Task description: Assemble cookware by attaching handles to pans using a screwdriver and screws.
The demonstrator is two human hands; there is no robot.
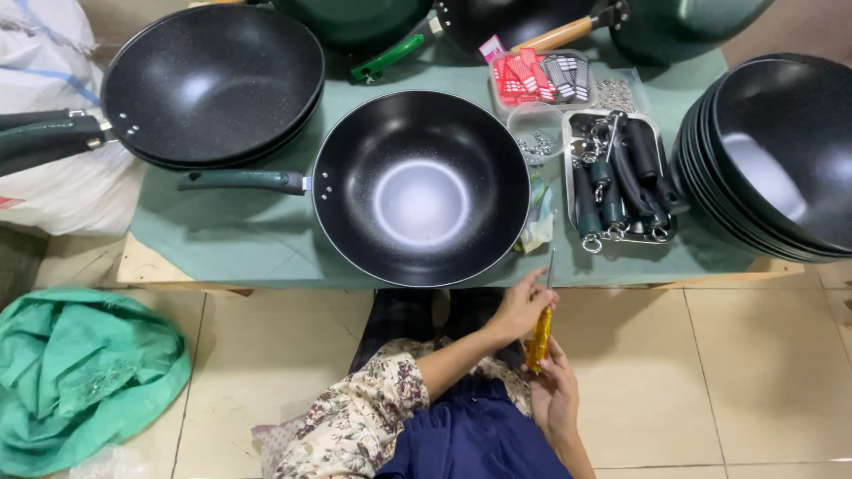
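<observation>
Two hands share one screwdriver (540, 330), held just off the near edge of the worktop (248, 248), below the wok (421, 187) that sits at the middle of that edge. My right hand (556, 390) wraps the amber handle; my left hand (521, 306) pinches up by the thin shaft. I judge it light, stiff and a bit slick, best gripped at the handle. That wok looks heavy and smooth, safest lifted by its green handle (241, 181). A tray of dark handles (621, 182) lies near the right edge, stacked pans (772, 151) beyond
</observation>
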